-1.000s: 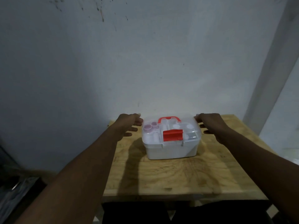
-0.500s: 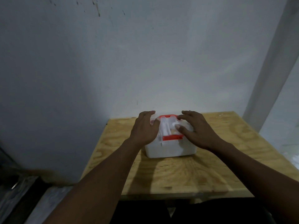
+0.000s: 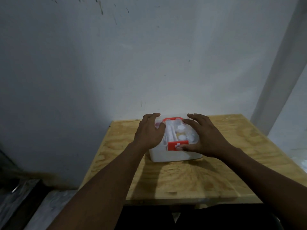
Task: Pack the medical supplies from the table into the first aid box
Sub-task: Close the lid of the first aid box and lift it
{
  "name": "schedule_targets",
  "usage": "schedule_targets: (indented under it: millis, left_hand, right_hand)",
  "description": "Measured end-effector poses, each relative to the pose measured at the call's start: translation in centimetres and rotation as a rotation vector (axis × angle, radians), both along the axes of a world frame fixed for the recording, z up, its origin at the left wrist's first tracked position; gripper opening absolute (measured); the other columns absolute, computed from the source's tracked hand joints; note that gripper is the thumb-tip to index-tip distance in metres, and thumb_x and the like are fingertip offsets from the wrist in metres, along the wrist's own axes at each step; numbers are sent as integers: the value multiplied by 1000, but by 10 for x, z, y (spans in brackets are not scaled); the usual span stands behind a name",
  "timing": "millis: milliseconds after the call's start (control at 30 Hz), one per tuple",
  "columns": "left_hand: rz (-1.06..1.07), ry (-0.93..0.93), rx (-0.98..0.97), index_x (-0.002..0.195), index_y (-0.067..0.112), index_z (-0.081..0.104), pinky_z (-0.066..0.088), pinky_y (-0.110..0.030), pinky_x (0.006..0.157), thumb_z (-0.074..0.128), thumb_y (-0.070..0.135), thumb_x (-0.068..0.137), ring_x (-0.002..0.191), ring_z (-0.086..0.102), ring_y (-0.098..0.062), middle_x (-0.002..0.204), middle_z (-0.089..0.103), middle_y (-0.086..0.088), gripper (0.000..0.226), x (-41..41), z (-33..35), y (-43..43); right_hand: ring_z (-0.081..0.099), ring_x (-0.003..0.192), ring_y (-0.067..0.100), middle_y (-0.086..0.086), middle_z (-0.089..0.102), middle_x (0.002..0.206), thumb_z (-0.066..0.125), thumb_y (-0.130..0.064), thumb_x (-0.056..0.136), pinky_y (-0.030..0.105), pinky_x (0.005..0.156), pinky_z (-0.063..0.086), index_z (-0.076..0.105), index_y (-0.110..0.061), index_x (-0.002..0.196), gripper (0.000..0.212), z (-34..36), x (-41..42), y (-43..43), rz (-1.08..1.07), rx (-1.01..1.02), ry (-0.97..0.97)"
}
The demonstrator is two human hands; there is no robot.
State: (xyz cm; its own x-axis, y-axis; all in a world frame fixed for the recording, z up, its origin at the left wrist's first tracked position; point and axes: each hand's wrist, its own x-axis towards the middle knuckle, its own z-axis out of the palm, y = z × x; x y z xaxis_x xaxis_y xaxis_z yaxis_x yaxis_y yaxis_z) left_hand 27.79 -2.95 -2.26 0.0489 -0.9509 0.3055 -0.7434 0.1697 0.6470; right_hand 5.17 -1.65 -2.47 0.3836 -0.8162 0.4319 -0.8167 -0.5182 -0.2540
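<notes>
A pale, scuffed wall [image 3: 149,63] fills the far side of the scene, with a lighter column [image 3: 280,67] running up at the right. Against the wall stands a plywood table [image 3: 216,180]. The first aid box [image 3: 159,155] sits on the far half of the table, a little left of its middle, its white base resting flat and its clear lid [image 3: 171,130] down on top.

Both forearms reach in from the near edge. The left hand [image 3: 148,131] lies palm-down on the left part of the lid, fingers spread and nearly straight, gripping nothing. The right hand [image 3: 206,136] lies palm-down on the right part in the same released way, fingers spread toward the far edge, its thumb touching the red latch [image 3: 173,146] on the near face of the box.

A red handle [image 3: 172,119] shows between the two hands at the far edge of the lid. Through the lid, white round caps [image 3: 180,127] of the supplies are visible inside; the rest is too blurred to tell.
</notes>
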Motion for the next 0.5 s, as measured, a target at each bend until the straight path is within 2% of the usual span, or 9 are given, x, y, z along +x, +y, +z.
schedule_targets:
  millis: [133, 200, 267, 300, 367, 433, 500]
  left_hand:
    - [5, 42, -15, 148, 25, 44, 40, -32, 104, 53, 41, 101, 139, 44, -24, 158, 37, -2, 50, -1, 1, -2]
    - [37, 238, -19, 151, 25, 39, 36, -32, 107, 51, 45, 101, 142, 40, -23, 160, 34, -3, 54, -1, -1, -2]
    - [106, 451, -36, 152, 26, 35, 38, -42, 114, 47, 53, 100, 143, 39, -26, 161, 31, -5, 60, 0, -6, 3]
    - [149, 493, -46, 153, 25, 34, 38, -47, 115, 44, 57, 99, 144, 39, -27, 161, 31, -5, 63, 0, -12, 9]
    - [208, 496, -36, 154, 22, 34, 38, -47, 115, 39, 68, 95, 143, 40, -27, 160, 35, -6, 75, 0, -28, 23]
    - [215, 484, 25, 149, 24, 41, 47, -48, 108, 31, 87, 81, 132, 53, -27, 151, 49, -6, 93, 0, -40, 38]
    - [202, 488, 67, 135, 27, 53, 58, -49, 93, 21, 101, 65, 109, 66, -23, 128, 66, -2, 107, 0, -45, 46]
  right_hand:
    - [27, 142, 20, 0, 33, 155, 51, -92, 53, 46, 115, 31, 36, -28, 146, 114, 3, 1, 1, 28, 61, -47]
    - [26, 143, 17, -2, 30, 157, 58, -85, 59, 43, 116, 28, 31, -30, 149, 109, 2, 2, 3, 24, 118, -234]
    - [28, 142, 14, -5, 28, 158, 56, -77, 71, 41, 113, 29, 27, -33, 149, 95, -4, 3, 7, -75, 172, -524]
    - [32, 141, 15, -4, 29, 158, 54, -76, 75, 41, 111, 32, 27, -33, 149, 90, -10, 3, 9, -146, 197, -651]
    - [42, 136, 23, 2, 38, 154, 50, -75, 77, 43, 106, 40, 31, -30, 147, 86, -24, 4, 13, -247, 287, -805]
    - [56, 121, 23, 3, 51, 143, 48, -79, 75, 42, 96, 51, 39, -27, 143, 86, -37, 5, 18, -244, 383, -880]
    - [63, 107, 17, -1, 62, 127, 47, -82, 74, 40, 88, 56, 50, -27, 132, 80, -39, 7, 22, -210, 416, -935]
